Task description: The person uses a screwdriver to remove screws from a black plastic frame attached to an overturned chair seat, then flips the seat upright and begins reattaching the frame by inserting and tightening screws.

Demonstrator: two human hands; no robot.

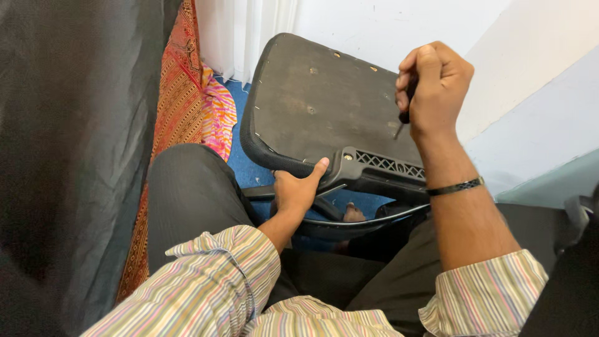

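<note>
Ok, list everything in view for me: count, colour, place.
Seat panel: one, dark grey, underside up, tilted across the knees, centre.
Plastic bracket: one, black, latticed, on the panel's near edge.
Screwdriver: one, dark handle, tip on the panel, upper right.
Cloth: one, orange-red patterned with a pink part, on the floor at left.
Carpet: blue, under the panel.
Wall: white, behind.
Bracelet: one, black, on the right wrist.
Left hand: grips the panel's near edge, thumb up.
Right hand: fist closed round the screwdriver.
</note>
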